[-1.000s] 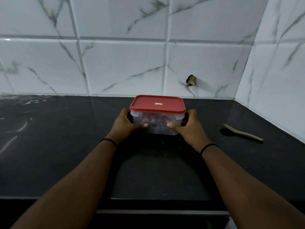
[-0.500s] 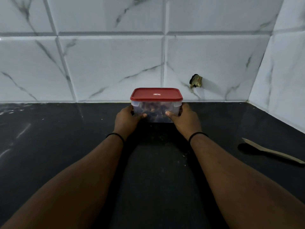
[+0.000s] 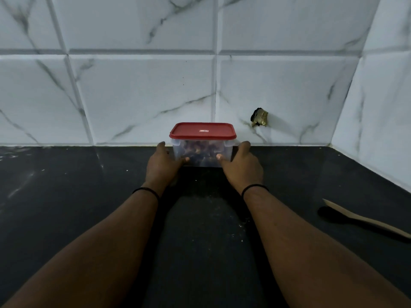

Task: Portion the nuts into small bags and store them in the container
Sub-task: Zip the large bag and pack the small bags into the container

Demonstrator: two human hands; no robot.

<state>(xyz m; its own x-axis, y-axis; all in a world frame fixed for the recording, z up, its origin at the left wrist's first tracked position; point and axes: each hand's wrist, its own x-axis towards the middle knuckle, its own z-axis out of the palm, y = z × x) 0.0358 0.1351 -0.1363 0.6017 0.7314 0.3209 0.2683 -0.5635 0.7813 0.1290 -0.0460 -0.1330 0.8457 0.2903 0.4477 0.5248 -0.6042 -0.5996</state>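
A pale wooden spatula (image 3: 369, 221) lies at four o'clock on the black stone counter (image 3: 66, 207). Farther out, at twelve, the left hand (image 3: 163, 165) and right hand (image 3: 241, 166) grip the clear plastic container (image 3: 202, 152) — red lid (image 3: 202, 131) on, dark contents, possibly bagged nuts — near the white marble-tile wall (image 3: 144, 96).

Dim, cool-toned frame. Tiled wall (image 3: 142, 96) is the brightest area, evenly lit with no hard glare. Black counter (image 3: 66, 196) goes near-black, with faint pale sheen at the left edge. Soft shadow under the spoon (image 3: 364, 221) at right. Forearms at the bottom are underexposed. Wide-angle bend: grout lines bow and tilt toward the left and right edges. Focus is decent at centre, with mild noise.
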